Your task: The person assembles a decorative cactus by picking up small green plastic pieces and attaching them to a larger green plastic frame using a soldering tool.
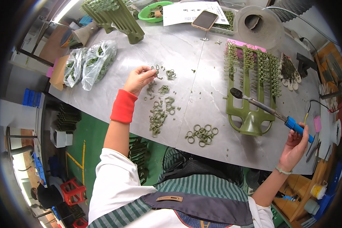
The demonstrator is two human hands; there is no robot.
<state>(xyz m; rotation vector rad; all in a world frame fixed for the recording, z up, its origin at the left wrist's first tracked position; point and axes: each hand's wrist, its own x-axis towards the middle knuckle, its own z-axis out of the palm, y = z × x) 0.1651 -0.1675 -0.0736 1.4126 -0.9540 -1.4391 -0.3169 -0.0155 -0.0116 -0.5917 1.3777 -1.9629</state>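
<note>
My left hand (139, 79), with a red wristband, pinches a small green ring piece (156, 70) above the table. Close by it lie loose green ring pieces (157, 117) and small scraps. In my right hand (293, 149) is a soldering iron (269, 109) with a blue handle and a dark, spoon-shaped tip. The iron passes over a green slotted rack (251, 123) lying on the table. Rows of small green rings (269, 70) line the rack's bars. A separate cluster of green rings (202, 133) lies left of the rack, near the table's front edge.
Plastic bags of green pieces (98, 62) sit at the left, below another upright green rack (119, 22). A green bowl (155, 12), a paper sheet, a phone (205, 19) and a round grey duct hood (260, 28) stand at the back. A stained glove (290, 72) lies right.
</note>
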